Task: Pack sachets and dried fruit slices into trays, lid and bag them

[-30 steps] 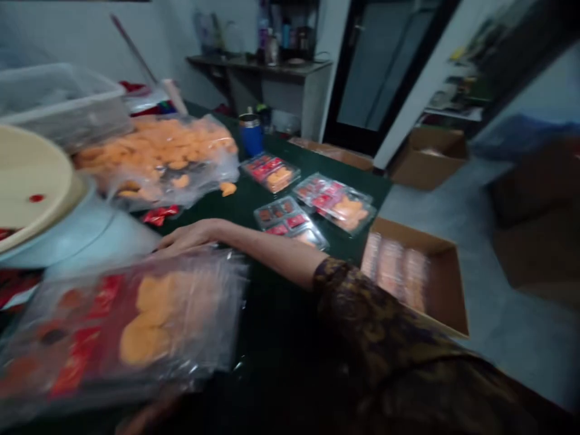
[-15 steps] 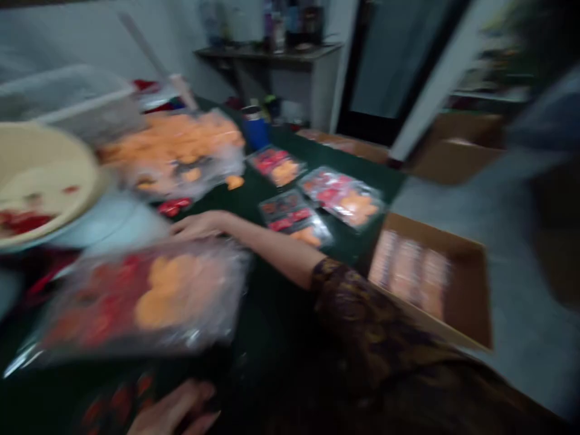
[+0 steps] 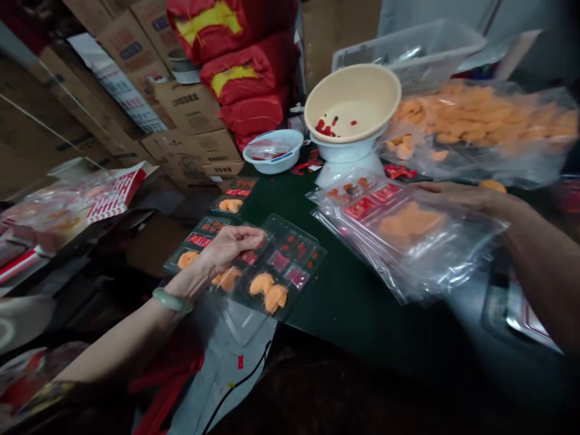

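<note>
My left hand (image 3: 231, 244), with a pale green bangle at the wrist, has its fingers pinched at the edge of a clear compartment tray (image 3: 226, 280). Beside it lies another clear tray (image 3: 277, 272) with orange pieces, pink-red packets and small red pieces. My right hand (image 3: 473, 198) is closed at the far edge of bagged trays (image 3: 385, 220); the plastic hides part of its fingers. Those trays, stacked and slightly tilted, show orange pieces and red packets through the clear bags. More filled trays (image 3: 193, 244) lie left of my left hand.
A cream basin (image 3: 385, 90) with red bits rests on a light blue one. A small blue basin (image 3: 294, 142) stands to its left. Orange pieces fill a large clear bag (image 3: 489, 115) at the right. Red bundles (image 3: 254, 78) and cardboard boxes (image 3: 190, 115) are stacked behind.
The view has swung left. My left hand has moved from the table's near side to a clear tray and closed on its edge. My right hand stays at the bagged trays.
</note>
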Motion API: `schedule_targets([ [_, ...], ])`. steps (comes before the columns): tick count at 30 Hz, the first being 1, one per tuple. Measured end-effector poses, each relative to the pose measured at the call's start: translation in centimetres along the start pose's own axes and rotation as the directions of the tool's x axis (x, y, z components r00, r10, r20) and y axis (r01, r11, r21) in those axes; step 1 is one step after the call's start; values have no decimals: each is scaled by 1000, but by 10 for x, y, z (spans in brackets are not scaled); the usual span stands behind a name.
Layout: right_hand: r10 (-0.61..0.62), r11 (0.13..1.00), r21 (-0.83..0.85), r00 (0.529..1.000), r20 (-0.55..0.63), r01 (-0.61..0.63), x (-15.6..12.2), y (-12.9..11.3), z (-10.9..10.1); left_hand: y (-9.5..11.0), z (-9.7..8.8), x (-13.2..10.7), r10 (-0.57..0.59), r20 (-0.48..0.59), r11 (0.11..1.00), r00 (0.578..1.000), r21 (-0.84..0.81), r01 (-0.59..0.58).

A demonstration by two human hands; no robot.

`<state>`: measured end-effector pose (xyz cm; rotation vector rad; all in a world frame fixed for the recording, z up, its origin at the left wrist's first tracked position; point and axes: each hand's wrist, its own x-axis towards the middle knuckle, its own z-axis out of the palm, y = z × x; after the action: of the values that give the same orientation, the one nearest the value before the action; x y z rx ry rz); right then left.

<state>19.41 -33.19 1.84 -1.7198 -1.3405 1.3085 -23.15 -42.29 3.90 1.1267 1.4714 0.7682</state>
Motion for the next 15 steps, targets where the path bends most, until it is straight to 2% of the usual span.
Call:
schedule_targets([
  [1, 63, 998, 27, 998, 17, -63, -1, -2, 0, -5, 0, 3, 3, -5, 1000, 1000, -12, -3],
  [5, 144, 982, 127, 989, -32, -138, -3, -12, 2, -23, 7, 20, 36, -18, 999, 999, 23, -36],
  [7, 174, 977, 135, 983, -61, -165, -6, -18, 5, -35, 16, 28, 69, -59, 990, 996, 128, -61],
  [9, 187, 976, 131, 978, -93, -174, -10, -23, 6, -47, 26, 35, 137, -105, 938, 985, 333, -95],
  [10, 180, 978, 127, 978, -103, -166, -11, -24, 7, -52, 30, 37, 192, -112, 878, 975, 463, -120],
  [12, 142, 984, 121, 984, -106, -129, -12, -22, 6, -59, 39, 38, 323, -85, 689, 942, 704, -173],
  [15, 103, 989, 114, 991, -88, -93, -10, -17, 5, -64, 47, 33, 503, -15, 393, 864, 894, -213],
])
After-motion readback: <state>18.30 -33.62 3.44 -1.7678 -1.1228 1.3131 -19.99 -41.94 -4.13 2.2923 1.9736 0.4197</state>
